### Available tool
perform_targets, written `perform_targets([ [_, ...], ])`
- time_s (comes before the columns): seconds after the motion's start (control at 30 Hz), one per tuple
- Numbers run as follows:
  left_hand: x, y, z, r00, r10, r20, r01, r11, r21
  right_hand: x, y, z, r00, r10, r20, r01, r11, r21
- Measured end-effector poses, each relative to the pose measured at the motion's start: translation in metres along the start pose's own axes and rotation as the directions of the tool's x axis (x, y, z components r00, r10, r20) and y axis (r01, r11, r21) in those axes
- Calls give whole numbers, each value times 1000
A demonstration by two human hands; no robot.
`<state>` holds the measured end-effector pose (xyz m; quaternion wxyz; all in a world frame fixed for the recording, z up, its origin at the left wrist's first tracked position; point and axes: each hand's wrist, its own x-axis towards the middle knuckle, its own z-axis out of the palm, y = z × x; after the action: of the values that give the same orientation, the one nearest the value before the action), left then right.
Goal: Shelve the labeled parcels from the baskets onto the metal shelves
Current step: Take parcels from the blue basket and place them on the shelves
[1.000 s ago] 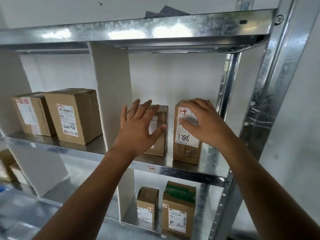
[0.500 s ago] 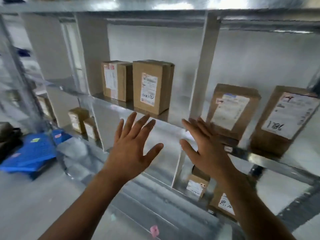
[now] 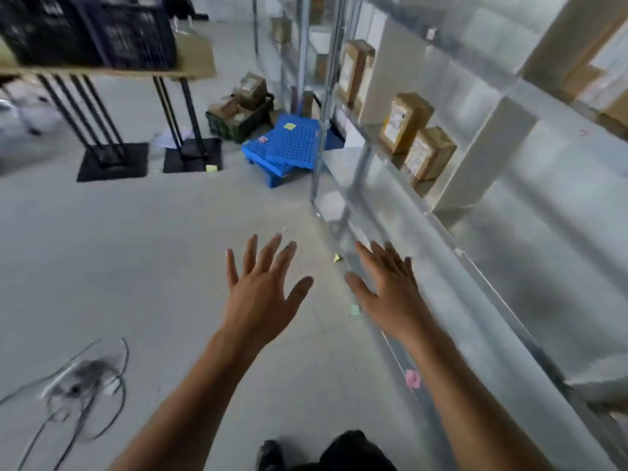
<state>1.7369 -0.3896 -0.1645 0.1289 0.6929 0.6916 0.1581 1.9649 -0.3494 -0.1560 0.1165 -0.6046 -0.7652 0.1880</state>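
My left hand (image 3: 265, 287) and my right hand (image 3: 387, 287) are stretched out over the grey floor, fingers spread, both holding nothing. The metal shelves (image 3: 441, 212) run along the right side. Two labeled brown parcels (image 3: 418, 144) stand on a lower shelf there, and another parcel (image 3: 353, 69) stands further back. A dark green basket (image 3: 238, 120) with several brown parcels sits on the floor at the far end, next to the shelf upright. The view is blurred by motion.
Blue plastic crates (image 3: 289, 147) lie on the floor by the basket. A table on black legs (image 3: 102, 73) carries dark crates at the upper left. Cables (image 3: 78, 389) lie on the floor at the lower left. Small coloured paper notes dot the floor.
My hands have left the parcels on the shelf and come away empty. The view has swung left and down, from the shelf face to the floor and the basket.
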Motion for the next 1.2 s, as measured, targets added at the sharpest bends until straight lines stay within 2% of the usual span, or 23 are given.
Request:
perform_targets([
  [0.17, 16, -68, 8, 985, -169, 25, 170, 985, -8, 64, -36, 55, 978, -101, 181, 103, 995, -4],
  [0.47, 128, -163, -4, 928, -369, 49, 365, 928, 76, 244, -73, 108, 924, -199, 327, 186, 980, 71],
  [0.67, 214, -214, -41, 897, -441, -22, 441, 894, 82, 367, -110, 108, 898, -299, 323, 291, 954, 76],
  [0.9, 296, -293, -69, 817, -568, -94, 566, 823, -51, 480, -185, 132, 850, -362, 382, 368, 928, 58],
  [1.07, 370, -374, -91, 807, -574, -140, 565, 819, -96, 573, -255, 166, 846, -348, 404, 387, 922, -17],
  [1.2, 428, -433, -132, 822, -553, -135, 548, 833, -74, 638, -318, 170, 871, -331, 364, 363, 931, -23],
])
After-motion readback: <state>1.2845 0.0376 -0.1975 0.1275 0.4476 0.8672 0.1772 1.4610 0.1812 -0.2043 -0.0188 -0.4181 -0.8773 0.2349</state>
